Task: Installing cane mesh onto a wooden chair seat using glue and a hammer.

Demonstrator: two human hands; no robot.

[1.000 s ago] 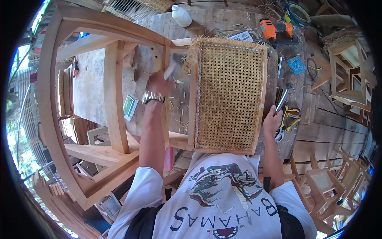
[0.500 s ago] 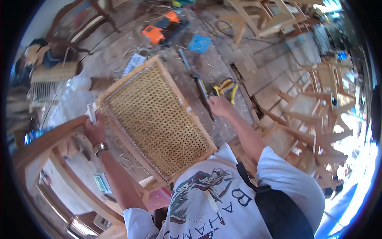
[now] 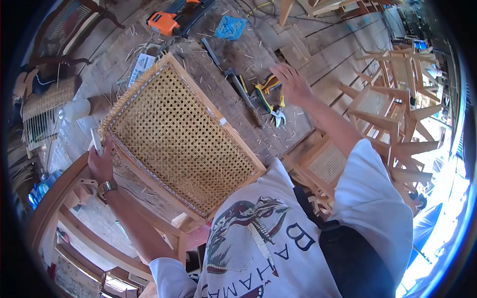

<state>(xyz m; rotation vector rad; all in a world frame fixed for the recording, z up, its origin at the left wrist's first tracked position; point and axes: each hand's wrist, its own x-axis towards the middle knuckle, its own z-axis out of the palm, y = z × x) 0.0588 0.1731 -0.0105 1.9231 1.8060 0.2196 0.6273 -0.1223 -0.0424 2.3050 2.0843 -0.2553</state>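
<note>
A wooden chair seat frame with woven cane (image 3: 174, 134) lies tilted in front of me, loose cane ends sticking out along its far left edge. At its left corner my left hand (image 3: 102, 161) is closed around a slim white stick-like tool (image 3: 96, 141), its exact kind unclear. My right hand (image 3: 293, 85) is open with fingers stretched out, holding nothing, just right of the yellow-and-black pruning shears (image 3: 272, 97). Left of the shears lies a long dark-handled tool (image 3: 242, 92). A flat metal bar-like tool (image 3: 211, 52) is beyond it.
Farther off are an orange-and-black power tool (image 3: 164, 23), a blue mesh piece (image 3: 230, 27) and a small white box (image 3: 142, 67). Cane scraps litter the wooden work surface (image 3: 248, 52). Cane-seated chairs (image 3: 372, 102) crowd the right side. A curved wooden chair frame (image 3: 57, 203) stands left.
My right hand has lifted away from the long dark tool, moved right and farther off, and opened. The shears now show fully. My view has shifted slightly; the left hand keeps its hold.
</note>
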